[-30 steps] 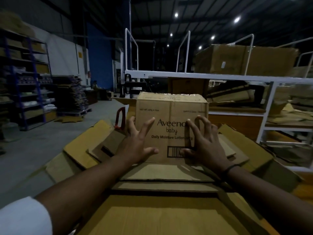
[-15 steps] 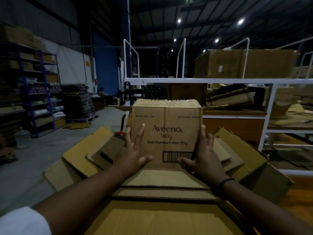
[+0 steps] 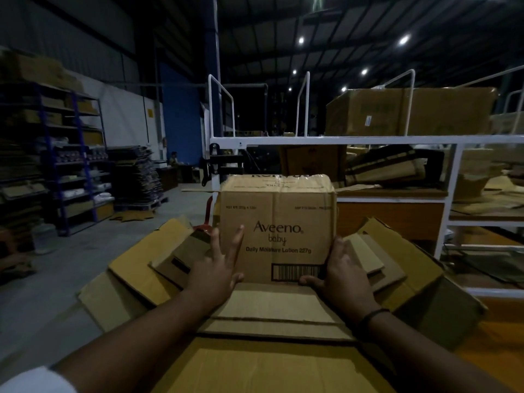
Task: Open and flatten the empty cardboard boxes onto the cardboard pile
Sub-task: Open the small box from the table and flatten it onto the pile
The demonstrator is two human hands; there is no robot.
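Observation:
A closed brown Aveeno baby box (image 3: 276, 211) stands upright on the cardboard pile (image 3: 272, 361), its taped top facing up. My left hand (image 3: 217, 268) lies against the lower left of the box's front, fingers straight and spread, thumb at the bottom edge. My right hand (image 3: 341, 275) holds the lower right corner: the thumb presses the front under the barcode and the fingers reach round the right side, where their tips are hidden.
Flattened boxes fan out left (image 3: 147, 262) and right (image 3: 397, 265) of the pile. A white metal rack (image 3: 340, 140) loaded with cartons stands close behind and to the right. Blue shelving (image 3: 73, 165) lines the left wall across an open concrete floor (image 3: 56, 279).
My right hand has slid from the box's front to its right edge and taken the corner. My left hand has shifted slightly toward the left edge. The box has turned a little more square to me.

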